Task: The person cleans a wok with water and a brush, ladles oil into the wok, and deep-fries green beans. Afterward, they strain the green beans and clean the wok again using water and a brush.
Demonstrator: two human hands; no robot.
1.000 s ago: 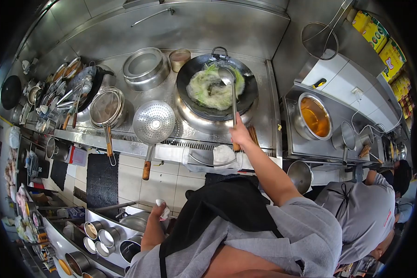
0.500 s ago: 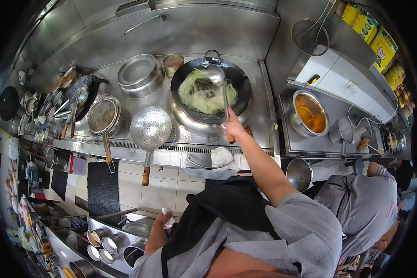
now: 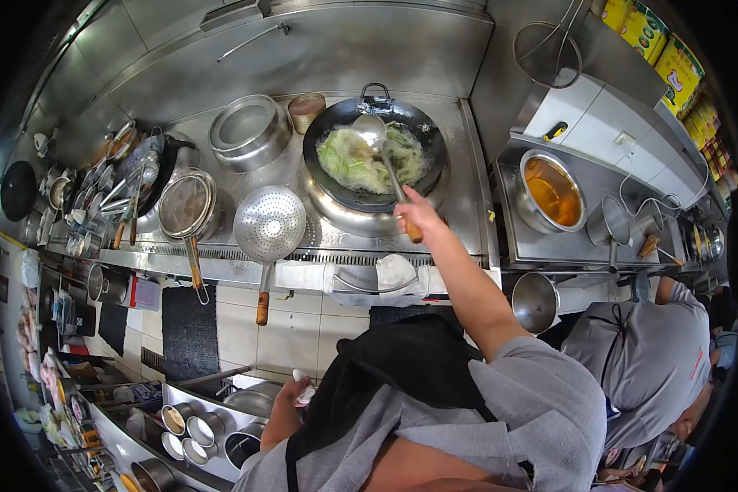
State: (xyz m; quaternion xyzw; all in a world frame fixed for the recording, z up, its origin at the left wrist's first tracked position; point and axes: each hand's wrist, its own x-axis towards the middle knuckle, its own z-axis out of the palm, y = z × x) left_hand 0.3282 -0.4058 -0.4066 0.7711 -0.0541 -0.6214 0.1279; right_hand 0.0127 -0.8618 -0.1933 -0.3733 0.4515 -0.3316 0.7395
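My right hand (image 3: pixel 416 215) is wrapped round the wooden handle of a metal ladle (image 3: pixel 371 129). The ladle's bowl is over the far middle of a black wok (image 3: pixel 436 156), at the surface of its contents. Pale green vegetable strips (image 3: pixel 351 164) and dark pieces bubble there in foamy liquid. Low at my left side, my left hand (image 3: pixel 290 395) is closed on a crumpled white cloth (image 3: pixel 305 395), partly hidden by the fingers. Left of the wok lies a perforated skimmer (image 3: pixel 271 221) with its wooden handle over the counter's front edge.
A pot of orange-brown liquid (image 3: pixel 554 197) stands on the right counter, near a small saucepan (image 3: pixel 608 220). Fine strainers (image 3: pixel 184 202) and a lidded steel pot (image 3: pixel 246 131) are at the left. A co-worker in a grey shirt (image 3: pixel 648 361) stands close on my right.
The ladle bowl has moved slightly left in the wok. Green strips now show more, and fewer dark pieces are visible. My left hand stays low with the white cloth.
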